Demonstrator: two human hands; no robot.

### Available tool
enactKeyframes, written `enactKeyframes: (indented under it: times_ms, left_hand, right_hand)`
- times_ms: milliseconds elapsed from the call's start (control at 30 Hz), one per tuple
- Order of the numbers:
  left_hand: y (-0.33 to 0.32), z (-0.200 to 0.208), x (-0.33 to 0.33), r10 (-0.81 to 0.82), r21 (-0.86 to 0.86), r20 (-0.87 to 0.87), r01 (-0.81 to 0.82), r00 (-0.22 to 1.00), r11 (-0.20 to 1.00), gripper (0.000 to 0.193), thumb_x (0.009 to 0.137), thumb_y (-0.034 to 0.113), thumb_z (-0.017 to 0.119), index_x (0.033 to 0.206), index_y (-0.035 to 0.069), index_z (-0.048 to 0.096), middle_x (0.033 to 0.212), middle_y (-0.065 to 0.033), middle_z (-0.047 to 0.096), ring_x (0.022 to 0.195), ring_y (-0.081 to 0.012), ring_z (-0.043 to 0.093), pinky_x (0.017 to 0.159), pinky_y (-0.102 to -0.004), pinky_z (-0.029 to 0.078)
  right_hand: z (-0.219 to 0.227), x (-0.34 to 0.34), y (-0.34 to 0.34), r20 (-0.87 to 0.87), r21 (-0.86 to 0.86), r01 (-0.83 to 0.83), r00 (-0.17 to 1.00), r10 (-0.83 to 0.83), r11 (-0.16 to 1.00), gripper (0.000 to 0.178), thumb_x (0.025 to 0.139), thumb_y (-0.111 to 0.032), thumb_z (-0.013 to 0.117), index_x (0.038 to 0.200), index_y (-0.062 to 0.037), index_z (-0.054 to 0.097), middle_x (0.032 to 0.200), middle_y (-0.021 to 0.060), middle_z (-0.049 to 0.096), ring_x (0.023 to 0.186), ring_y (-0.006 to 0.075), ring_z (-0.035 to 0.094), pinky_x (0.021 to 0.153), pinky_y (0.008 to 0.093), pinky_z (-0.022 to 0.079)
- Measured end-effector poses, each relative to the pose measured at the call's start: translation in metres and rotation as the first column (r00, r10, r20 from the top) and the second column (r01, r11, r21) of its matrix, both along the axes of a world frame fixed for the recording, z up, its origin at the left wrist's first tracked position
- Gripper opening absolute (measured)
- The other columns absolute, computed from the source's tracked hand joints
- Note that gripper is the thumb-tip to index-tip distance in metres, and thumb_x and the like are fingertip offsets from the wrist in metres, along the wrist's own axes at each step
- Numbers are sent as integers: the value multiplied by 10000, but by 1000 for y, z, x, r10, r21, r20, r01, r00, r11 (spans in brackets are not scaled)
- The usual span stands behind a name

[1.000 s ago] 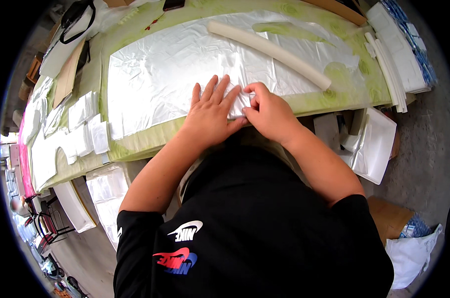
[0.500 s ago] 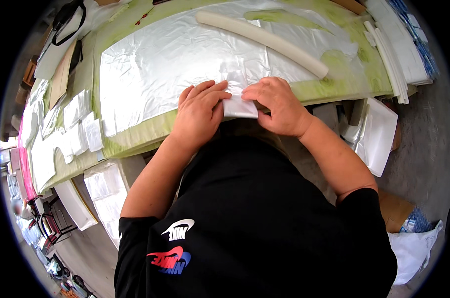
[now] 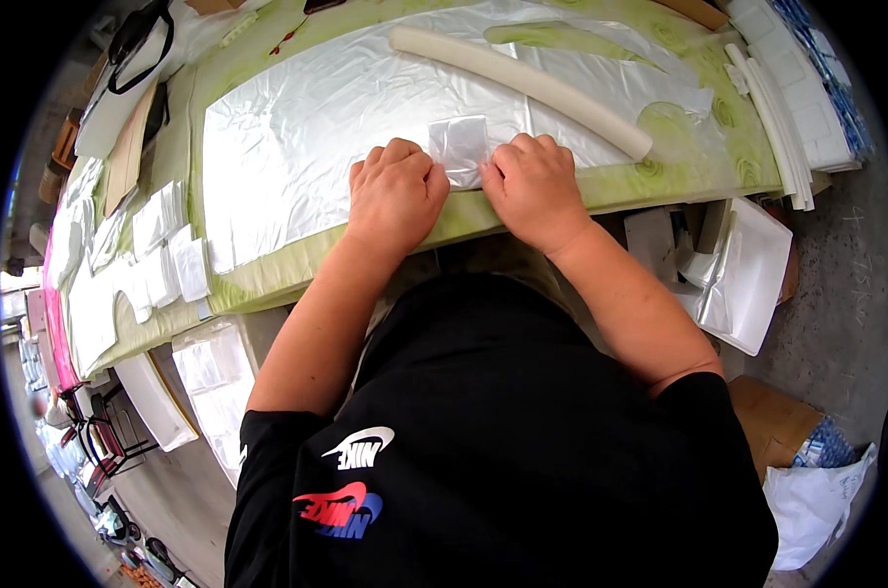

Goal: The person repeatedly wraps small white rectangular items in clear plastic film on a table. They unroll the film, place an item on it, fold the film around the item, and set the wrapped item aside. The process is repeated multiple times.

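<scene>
A small, thin clear plastic bag (image 3: 459,142) lies on the silvery plastic sheet near the table's front edge, between my two hands. My left hand (image 3: 395,194) is closed at the bag's left side, knuckles up, with the thumb against its lower left corner. On the other side my right hand (image 3: 534,191) is curled in the same way, its thumb and forefinger at the lower right corner. The fingertips of both hands are mostly hidden beneath the knuckles.
A long cream-coloured foam roll (image 3: 522,86) lies slantwise beyond my hands on the silvery sheet (image 3: 277,147). Stacks of small clear bags (image 3: 158,218) rest at the table's left. A white bin (image 3: 748,276) stands below the right edge, near a cardboard box (image 3: 772,421).
Both hands have curled their fingers, and the right has drawn down and inward. The bag, earlier overhanging the table's front edge, now lies flatter and farther up on the sheet.
</scene>
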State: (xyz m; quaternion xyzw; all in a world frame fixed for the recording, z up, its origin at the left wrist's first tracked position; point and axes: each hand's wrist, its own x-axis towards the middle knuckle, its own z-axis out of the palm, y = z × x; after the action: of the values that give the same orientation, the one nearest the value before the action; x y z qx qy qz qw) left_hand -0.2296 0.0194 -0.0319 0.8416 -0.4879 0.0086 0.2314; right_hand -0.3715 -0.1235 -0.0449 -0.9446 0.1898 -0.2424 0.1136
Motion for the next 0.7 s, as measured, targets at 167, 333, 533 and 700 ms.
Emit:
enactKeyframes:
  times_ms: [167, 333, 533, 700]
  left_hand:
    - [-2, -3, -3, -66, -142, 29, 70, 997, 987, 412, 937, 359, 670, 1286, 143, 645, 1363, -75, 608, 1293, -331, 528, 1066, -521, 384]
    - [-2, 1, -12, -173, 204, 29, 164, 984, 965, 648, 968, 432, 629, 1562, 235, 462, 1656, -140, 359, 1559, -362, 259, 1246, -635, 143]
    - [32, 18, -29, -297, -227, -59, 277, 953, 934, 494, 936, 270, 698, 1392, 110, 598, 1452, -132, 576, 1337, -370, 524, 1155, -519, 362]
    - [101, -10, -56, -124, -135, -939, -14, 322, 991, 335, 1056, 243, 610, 1341, 69, 582, 1369, -82, 623, 1169, -169, 621, 972, -333, 504]
  right_hand:
    - [1, 2, 0, -2, -37, 8, 1000, -9, 999, 179, 891, -237, 673, 791, -94, 630, 861, 70, 624, 853, 317, 583, 751, 474, 445]
    - [5, 3, -3, -46, 168, 47, 998, -40, 985, 261, 877, -256, 646, 1086, -105, 683, 1009, 80, 702, 953, 327, 628, 836, 495, 483]
    - [22, 13, -18, -276, 155, -16, 959, 59, 988, 584, 862, -293, 650, 1428, -167, 575, 1081, 153, 718, 1043, 383, 651, 924, 499, 516]
    - [48, 24, -4, -425, 222, -29, 897, 124, 975, 535, 860, -315, 653, 1368, -152, 617, 1120, 161, 699, 1067, 390, 636, 931, 496, 509]
